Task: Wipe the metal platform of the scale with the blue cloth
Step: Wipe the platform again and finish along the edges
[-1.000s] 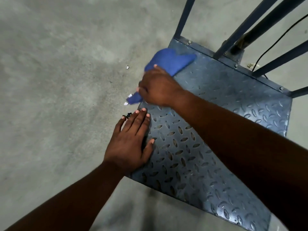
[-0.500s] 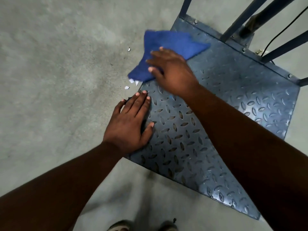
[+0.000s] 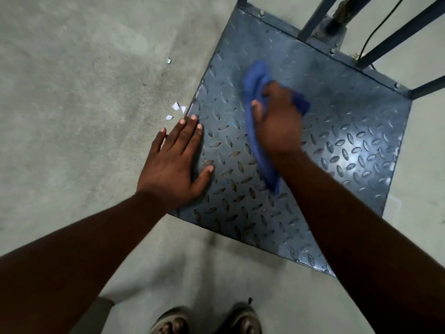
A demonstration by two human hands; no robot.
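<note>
Concrete floor (image 3: 72,116) surrounds a low scale whose platform (image 3: 349,145), a blue-grey tread plate, lies flat just above it. At its middle the right hand (image 3: 277,121) bunches the cloth (image 3: 255,78), fingers curled into the folds and knuckles up, with one tail trailing back along the wrist; that grip probably keeps the fabric from sliding off the raised ribs as it is dragged. Meanwhile the left hand (image 3: 173,162) lies flat with fingers straight and spread, holding nothing, across the platform's left edge, seemingly propping the bent-over person and steadying the plate. Along the far edge runs a bolted rim from which the frame bars (image 3: 397,32) rise, so strokes that way must stop short of them, and a thin cable (image 3: 375,27) hangs behind. Near, left and right edges drop straight to open floor, leaving free run-off. Just off the left edge lie paper scraps (image 3: 177,108), close to the left fingertips. Shoes (image 3: 207,319) stand clear of the near corner.
</note>
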